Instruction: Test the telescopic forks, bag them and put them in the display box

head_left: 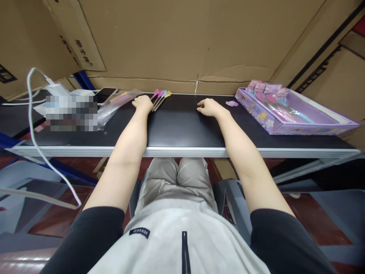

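Observation:
My left hand (pixel 143 102) rests on the black table (pixel 182 129), fingers curled into a loose fist, right beside several small sticks with coloured heads (pixel 161 97) fanned out at the table's back edge. Whether the fingers touch the sticks is not visible. My right hand (pixel 207 107) lies palm down on the table with fingers spread flat, holding nothing. A small pink piece (pixel 232 103) lies just right of it. A purple toy box (pixel 291 112) with pink and blue packaged items stands at the right end.
A clear plastic bag (pixel 115 106) with coloured items lies left of my left hand. Behind it lie a phone (pixel 106 92), a white charger and a white cable (pixel 37 137) hanging off the table. Cardboard sheets (pixel 182 42) wall the back.

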Demonstrator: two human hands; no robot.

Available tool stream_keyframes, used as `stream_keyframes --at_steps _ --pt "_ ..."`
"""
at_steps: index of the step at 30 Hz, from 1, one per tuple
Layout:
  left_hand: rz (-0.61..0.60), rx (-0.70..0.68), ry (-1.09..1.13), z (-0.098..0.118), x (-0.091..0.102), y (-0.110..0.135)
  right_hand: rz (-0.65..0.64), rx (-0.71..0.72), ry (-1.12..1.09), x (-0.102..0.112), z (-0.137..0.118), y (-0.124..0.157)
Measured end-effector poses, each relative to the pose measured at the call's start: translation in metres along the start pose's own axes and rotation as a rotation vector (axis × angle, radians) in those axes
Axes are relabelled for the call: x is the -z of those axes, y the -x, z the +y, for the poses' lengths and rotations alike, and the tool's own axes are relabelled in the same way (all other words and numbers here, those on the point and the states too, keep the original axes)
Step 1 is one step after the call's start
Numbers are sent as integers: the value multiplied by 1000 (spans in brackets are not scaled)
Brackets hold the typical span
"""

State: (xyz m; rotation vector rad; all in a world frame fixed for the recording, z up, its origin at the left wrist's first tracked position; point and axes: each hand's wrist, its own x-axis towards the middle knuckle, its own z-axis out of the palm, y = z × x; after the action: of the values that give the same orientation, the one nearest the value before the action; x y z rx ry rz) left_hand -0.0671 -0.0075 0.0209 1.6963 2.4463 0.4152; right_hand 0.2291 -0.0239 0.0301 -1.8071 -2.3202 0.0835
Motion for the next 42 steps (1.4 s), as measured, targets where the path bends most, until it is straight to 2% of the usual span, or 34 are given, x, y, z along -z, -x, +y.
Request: stream_keyframes --at_steps 4,7,11,14,17,20,26,32,38,42 --pt "76 36 64 2 -1 -1 12 18 -28 -1 0 -1" --pt "131 -11 120 7 4 4 66 64 -58 -2 -3 0" --pt "154 -232 123 20 10 18 153 161 -92 -2 -7 2" --pt "115 -431 102 33 5 27 185 219 -89 -2 -9 1" --pt "42 -583 82 45 -7 34 206 207 -71 -2 -9 1" --pt "-17 -680 84 54 -16 39 222 147 -54 -2 -6 1" --pt "-2 -734 109 60 -20 45 203 71 -62 -3 -5 2" --pt "0 -789 83 60 -23 42 104 17 -24 -5 -10 4" --pt "25 -906 174 62 -37 32 66 165 31 -9 -20 4" --pt "26 -961 253 64 -43 28 75 155 56 -8 -26 6"
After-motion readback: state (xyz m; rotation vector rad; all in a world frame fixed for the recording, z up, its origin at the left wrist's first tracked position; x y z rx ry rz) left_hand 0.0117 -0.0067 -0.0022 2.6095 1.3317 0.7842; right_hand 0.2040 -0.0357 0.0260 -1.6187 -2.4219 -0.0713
